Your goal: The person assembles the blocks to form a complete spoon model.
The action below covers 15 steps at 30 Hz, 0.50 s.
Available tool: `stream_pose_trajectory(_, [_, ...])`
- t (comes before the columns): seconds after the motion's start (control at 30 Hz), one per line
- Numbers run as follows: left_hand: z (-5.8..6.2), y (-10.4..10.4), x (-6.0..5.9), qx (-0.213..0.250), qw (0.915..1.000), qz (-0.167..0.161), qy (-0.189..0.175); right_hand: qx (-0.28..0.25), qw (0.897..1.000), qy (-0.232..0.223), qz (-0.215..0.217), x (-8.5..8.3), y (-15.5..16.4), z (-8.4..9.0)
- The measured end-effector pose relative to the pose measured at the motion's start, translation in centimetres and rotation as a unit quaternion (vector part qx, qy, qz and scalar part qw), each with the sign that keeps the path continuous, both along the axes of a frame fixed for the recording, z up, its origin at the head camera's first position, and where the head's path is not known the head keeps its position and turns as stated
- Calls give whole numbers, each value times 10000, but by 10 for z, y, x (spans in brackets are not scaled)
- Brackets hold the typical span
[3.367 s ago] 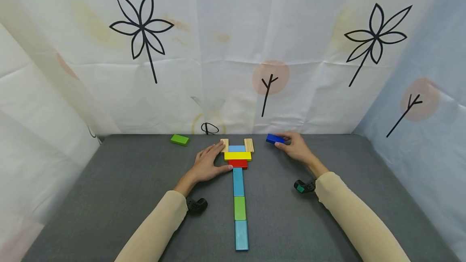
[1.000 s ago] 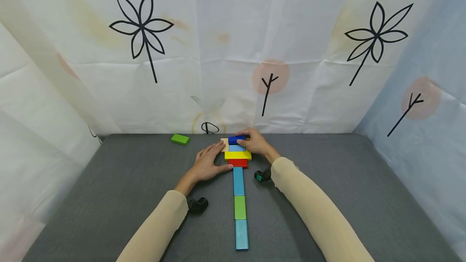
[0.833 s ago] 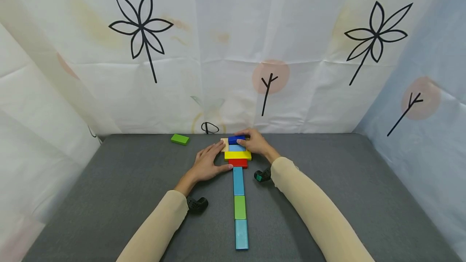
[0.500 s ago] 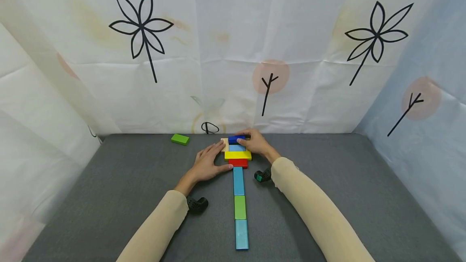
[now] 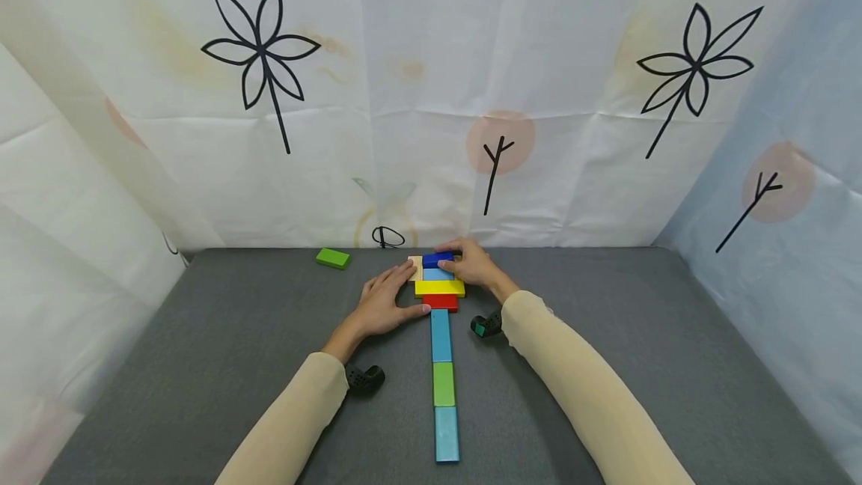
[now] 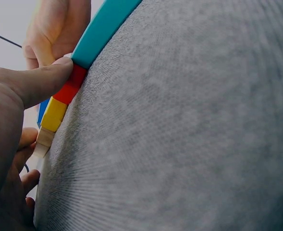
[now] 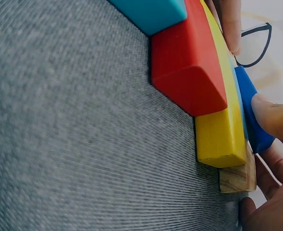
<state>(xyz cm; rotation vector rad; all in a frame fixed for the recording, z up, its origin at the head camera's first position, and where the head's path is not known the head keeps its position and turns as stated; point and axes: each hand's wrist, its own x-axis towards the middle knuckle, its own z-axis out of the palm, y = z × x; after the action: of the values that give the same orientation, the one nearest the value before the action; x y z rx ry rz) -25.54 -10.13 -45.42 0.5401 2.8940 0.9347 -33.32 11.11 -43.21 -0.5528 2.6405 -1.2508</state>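
- While your left hand lies flat beside the block figure, its thumb presses the red block and its straight fingers reach the left wooden block; you seem to be bracing the row so nothing slides.
- Your right hand pinches the dark blue block between thumb and curled fingers; the block sits at the far end of the figure, between the two wooden pieces, touching the light blue block, probably so you can square it in its slot.
- Behind the red block comes the yellow block; toward you runs a straight line of a teal block, a green block and another teal block.
- On the grey bench, a loose green block lies well apart, far left.
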Motion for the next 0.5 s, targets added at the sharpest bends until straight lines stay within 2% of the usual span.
stream_pose_trajectory(0.27, [-2,-1,0,-5,10000,8,17,341,9992,125,151,-1,-1,1])
stream_pose_trajectory(0.5, [-2,-1,0,6,10000,-3,35,433,9988,185,93,1,-1,2])
